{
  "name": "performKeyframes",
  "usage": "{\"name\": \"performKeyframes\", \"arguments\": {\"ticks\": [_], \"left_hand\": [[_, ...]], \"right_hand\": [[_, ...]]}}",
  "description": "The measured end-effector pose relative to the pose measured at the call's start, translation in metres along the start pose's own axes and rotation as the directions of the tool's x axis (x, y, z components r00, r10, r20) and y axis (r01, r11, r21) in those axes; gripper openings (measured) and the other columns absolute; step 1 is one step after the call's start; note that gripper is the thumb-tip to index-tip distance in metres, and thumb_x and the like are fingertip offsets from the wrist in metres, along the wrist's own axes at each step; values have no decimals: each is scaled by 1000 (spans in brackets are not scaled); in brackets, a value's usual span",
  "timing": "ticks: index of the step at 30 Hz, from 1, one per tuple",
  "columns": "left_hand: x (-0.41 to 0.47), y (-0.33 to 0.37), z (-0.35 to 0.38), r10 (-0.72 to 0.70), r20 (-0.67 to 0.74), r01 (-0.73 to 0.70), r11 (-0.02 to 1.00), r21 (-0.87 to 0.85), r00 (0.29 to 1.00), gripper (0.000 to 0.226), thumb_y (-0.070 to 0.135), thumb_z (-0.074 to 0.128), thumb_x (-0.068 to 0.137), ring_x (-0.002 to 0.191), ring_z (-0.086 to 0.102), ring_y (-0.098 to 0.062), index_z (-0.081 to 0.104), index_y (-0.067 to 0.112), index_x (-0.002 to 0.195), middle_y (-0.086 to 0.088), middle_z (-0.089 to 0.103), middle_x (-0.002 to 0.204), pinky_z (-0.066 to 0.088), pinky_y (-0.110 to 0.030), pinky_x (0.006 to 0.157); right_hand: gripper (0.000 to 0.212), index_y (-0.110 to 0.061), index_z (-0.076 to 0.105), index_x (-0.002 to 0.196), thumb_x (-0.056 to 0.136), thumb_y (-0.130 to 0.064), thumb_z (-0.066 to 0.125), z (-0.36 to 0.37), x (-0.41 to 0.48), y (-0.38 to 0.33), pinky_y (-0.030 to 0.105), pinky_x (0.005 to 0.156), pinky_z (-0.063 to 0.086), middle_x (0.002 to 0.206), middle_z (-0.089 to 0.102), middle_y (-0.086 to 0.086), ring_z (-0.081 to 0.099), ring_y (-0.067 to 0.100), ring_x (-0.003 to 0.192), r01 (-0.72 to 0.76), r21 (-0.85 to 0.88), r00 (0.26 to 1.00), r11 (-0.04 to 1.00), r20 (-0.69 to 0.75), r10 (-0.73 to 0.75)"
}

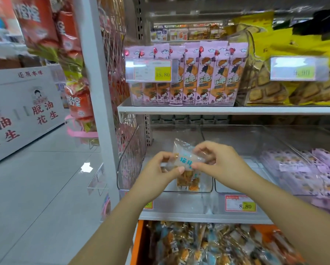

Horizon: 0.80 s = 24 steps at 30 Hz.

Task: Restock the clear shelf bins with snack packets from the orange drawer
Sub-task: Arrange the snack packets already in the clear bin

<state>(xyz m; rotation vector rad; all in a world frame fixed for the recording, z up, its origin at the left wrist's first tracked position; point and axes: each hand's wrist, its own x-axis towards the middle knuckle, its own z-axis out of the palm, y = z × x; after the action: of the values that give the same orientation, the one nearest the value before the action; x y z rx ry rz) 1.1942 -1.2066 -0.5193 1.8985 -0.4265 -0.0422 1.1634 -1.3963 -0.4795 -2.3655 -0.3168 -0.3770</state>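
Over the left clear bin [126, 169], I am pinching a snack packet [187, 159] between left hand [156, 173] and right hand [221, 161], mid-placing I judge, needing next to lower it in and let go.

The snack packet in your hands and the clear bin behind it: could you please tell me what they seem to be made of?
The snack packet looks like thin, glossy plastic film: it crinkles where the left hand and right hand pinch it, and orange pieces show through. The clear bin seems rigid transparent plastic, perhaps acrylic: its edges catch light.
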Motion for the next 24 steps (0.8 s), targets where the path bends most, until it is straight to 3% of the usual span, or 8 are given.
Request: {"name": "performKeyframes", "arguments": {"ticks": [2,5,8,10,14,16,20,24], "left_hand": [[4,-2,5,11,46,-16,993,119,999,42,28,71,84,109,55,-1,51,26,121,15,59,114,45,-15,87],[11,-1,8,6,48,-17,974,224,999,47,24,70,85,95,58,-1,46,32,125,15,52,114,42,-10,71],[20,-8,17,-25,67,-2,925,381,997,31,21,72,84,76,63,-11,55,28,109,15,55,107,44,-16,67],[26,-15,23,-70,68,29,879,476,995,28,21,72,83,81,61,-16,58,24,107,13,57,107,46,-23,74],[40,-25,34,-108,58,61,849,525,992,22,16,71,83,88,56,-16,58,20,100,2,59,115,40,-24,69],[46,-27,37,-122,44,80,843,532,991,23,15,73,81,89,53,-14,54,22,91,1,54,113,32,-20,63],[54,-31,42,-193,72,125,836,534,979,27,14,76,78,93,56,-18,52,21,89,-2,52,113,38,-22,66],[55,-34,37,-262,131,156,834,529,956,32,18,77,77,100,57,-19,54,20,98,1,56,111,44,-26,77]], "right_hand": [[32,-26,61,111,81,-23,73,4,0,10,8,73,45,102,61,-14,57,-3,82,8,-92,1000,996,9,-7],[37,-30,60,120,84,-32,68,12,2,24,24,96,38,110,63,-10,53,9,103,25,-278,999,960,35,-16],[44,-39,53,128,86,-42,63,22,2,35,29,111,14,122,52,-5,33,15,126,44,-437,995,899,95,-2],[46,-39,49,133,88,-40,61,23,-1,42,30,114,2,133,47,-9,27,12,131,89,-482,993,872,111,-40],[51,-33,50,133,85,-38,66,17,-11,58,24,106,26,143,37,-10,32,10,131,-24,-337,999,941,-52,7],[53,-32,49,133,84,-40,67,18,-14,66,19,97,33,136,44,-13,43,7,122,-65,-254,998,965,-41,57],[53,-30,51,133,83,-34,69,22,-14,71,12,89,34,119,49,-18,49,0,102,-56,-183,997,982,-54,47],[57,-31,45,138,85,-34,67,22,-17,71,15,92,38,130,47,-15,48,-2,101,-53,-151,998,987,-37,48]]}}
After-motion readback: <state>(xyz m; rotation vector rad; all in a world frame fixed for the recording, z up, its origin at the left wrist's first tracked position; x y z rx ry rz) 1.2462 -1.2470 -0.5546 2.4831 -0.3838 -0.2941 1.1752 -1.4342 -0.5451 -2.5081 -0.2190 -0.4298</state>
